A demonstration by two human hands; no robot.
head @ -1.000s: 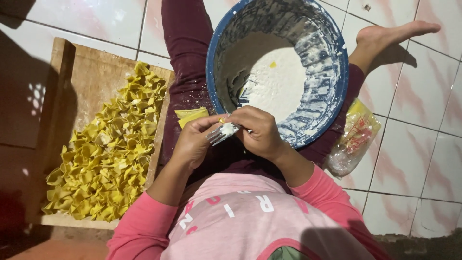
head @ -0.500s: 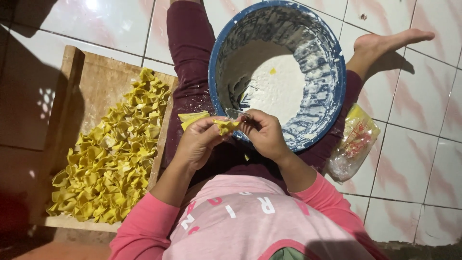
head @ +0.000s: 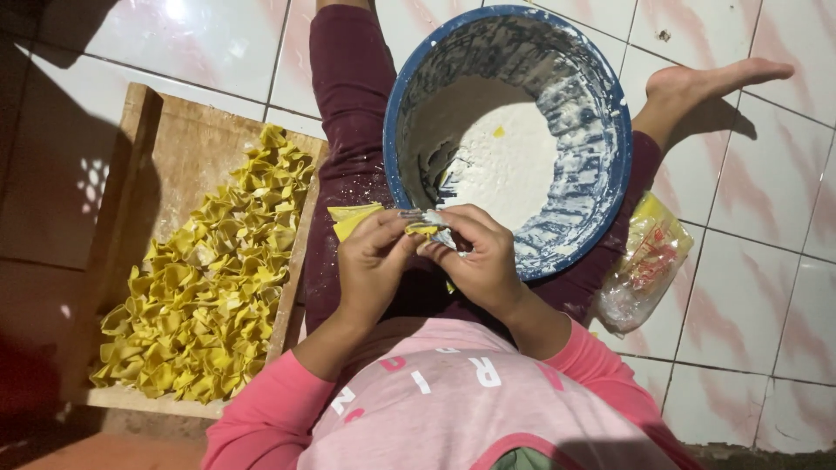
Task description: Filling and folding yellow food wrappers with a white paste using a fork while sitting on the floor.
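— Where's the wrapper sitting from your feed?

— I see the yellow dough piece [head: 421,228] pinched between both hands, just in front of the blue bowl [head: 396,130]. The left hand [head: 370,261] has its fingertips closed on one edge, the right hand [head: 475,257] on the other.

— How does it look?

— Small, thin, folded, pale yellow, like those heaped on the wooden board [head: 174,148].

— Anything unclear?

— Fingers hide most of it, and I can't make out the whitish bit beside it.

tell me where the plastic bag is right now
In the head view, the plastic bag lies on the tiled floor at right, beside the blue bowl.
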